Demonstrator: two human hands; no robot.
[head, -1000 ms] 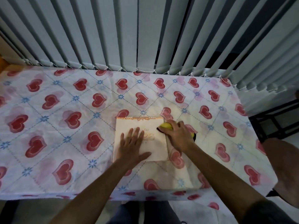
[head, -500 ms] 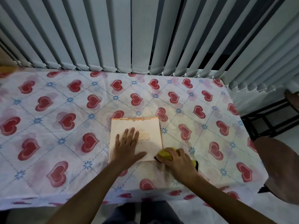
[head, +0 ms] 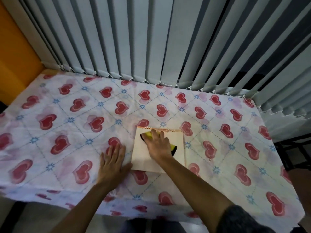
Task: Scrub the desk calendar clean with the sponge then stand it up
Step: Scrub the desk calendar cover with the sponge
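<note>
The desk calendar (head: 176,148), a pale page with an orange spiral binding along its far edge, lies flat on the table (head: 67,148). My right hand (head: 158,145) presses a yellow sponge with a dark underside (head: 149,134) onto the calendar's upper left part, near the binding. My left hand (head: 113,162) lies flat on the cloth just left of the calendar, fingers spread, thumb touching the calendar's near left corner. Most of the sponge is hidden under my right hand.
A white tablecloth with red hearts (head: 235,132) covers the table. Grey vertical blinds (head: 151,47) hang along the far edge. An orange wall (head: 15,56) stands at the left. A dark metal frame (head: 294,148) and a brown rounded object (head: 303,190) sit beyond the right edge.
My right hand moved the sponge from the calendar's near right corner up onto the page near the binding. My left hand slid off the calendar onto the cloth at its left.
</note>
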